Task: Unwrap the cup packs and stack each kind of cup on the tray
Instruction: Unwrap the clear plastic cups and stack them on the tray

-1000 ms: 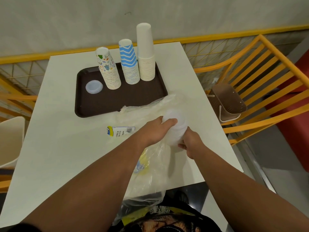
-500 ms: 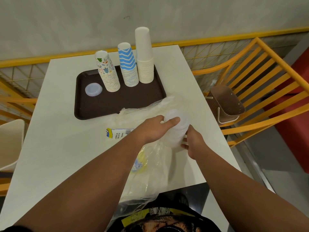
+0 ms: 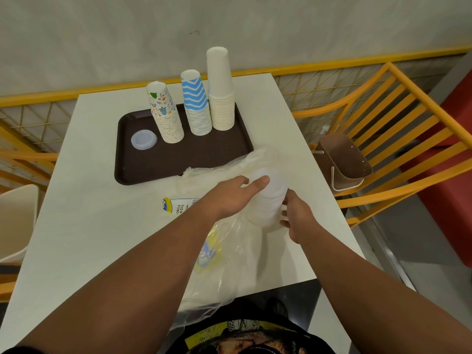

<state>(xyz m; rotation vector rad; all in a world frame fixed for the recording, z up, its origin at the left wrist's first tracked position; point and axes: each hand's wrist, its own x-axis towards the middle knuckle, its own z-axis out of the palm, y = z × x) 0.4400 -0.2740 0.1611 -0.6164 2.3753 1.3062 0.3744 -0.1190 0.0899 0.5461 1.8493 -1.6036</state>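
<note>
Lit evenly and fairly brightly from overhead, soft and warm-toned, with a pale sheen on the white table and only faint, short shadows under the cup stacks on the tray and beneath the forearms. Sharp enough at centre, yet washed out where the translucent stack of lids and clear plastic wrap blend into the tabletop. Bowed by wide-angle distortion toward 3 and 9 o'clock, curving the yellow rail, with slight softness and compression smear near 6 o'clock.

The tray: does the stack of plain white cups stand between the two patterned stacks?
No. On the tray the plain white stack stands at the right end, beside the blue zigzag stack, with the colourful printed stack further left.
</note>
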